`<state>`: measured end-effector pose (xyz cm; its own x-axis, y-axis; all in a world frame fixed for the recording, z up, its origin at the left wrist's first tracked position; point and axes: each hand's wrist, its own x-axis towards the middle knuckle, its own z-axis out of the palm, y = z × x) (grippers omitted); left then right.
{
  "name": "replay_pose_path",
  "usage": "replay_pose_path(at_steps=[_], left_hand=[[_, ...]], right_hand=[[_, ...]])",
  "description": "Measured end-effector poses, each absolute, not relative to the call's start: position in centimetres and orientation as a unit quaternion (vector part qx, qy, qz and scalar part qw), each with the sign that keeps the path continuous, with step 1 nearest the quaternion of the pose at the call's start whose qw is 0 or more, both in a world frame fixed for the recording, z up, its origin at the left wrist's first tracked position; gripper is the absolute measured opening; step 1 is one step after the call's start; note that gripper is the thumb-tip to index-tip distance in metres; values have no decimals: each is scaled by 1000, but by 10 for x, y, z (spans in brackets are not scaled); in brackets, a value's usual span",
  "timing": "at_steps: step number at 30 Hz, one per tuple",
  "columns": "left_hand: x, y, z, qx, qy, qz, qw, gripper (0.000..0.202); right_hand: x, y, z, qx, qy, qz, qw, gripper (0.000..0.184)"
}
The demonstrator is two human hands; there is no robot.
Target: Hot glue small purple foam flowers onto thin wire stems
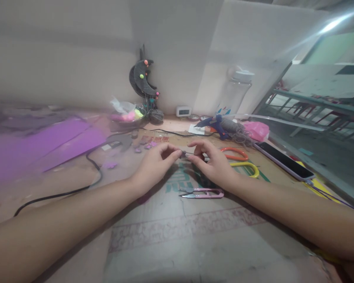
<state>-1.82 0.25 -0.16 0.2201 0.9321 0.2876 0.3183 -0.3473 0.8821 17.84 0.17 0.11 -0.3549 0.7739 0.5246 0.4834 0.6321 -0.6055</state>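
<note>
My left hand (161,163) is closed in a pinch on a small dark grey piece of yarn (183,153) at the middle of the table. A thin strand runs from that piece to my right hand (211,161), where it meets the thumb. The right index finger is raised and curled above the strand; the other fingers are partly hidden behind the thumb. Just below the right hand lies a pair of pink thread snips (205,193), blades to the left. Orange-handled scissors (236,153) and a yellow handle (250,168) lie beside the right wrist.
A purple sheet (61,143) and a black cord (59,194) lie left. Along the wall are a bowl (128,122), a grey crescent ornament (141,76), a small digital clock (183,111) and a clear bottle (234,96). A blue glue gun (214,124), grey yarn and a phone (283,160) lie right.
</note>
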Motion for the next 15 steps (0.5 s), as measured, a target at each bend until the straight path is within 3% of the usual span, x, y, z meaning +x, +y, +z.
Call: replay_pose_path(at_steps=[6,15], left_hand=[[-18,1,1,696,449,435,353,20],[-18,1,0,695,441,435,366,20]], right_hand=[[177,1,1,-433,-795,131,405,7],[176,3,4,-424,-810,148,377,14]])
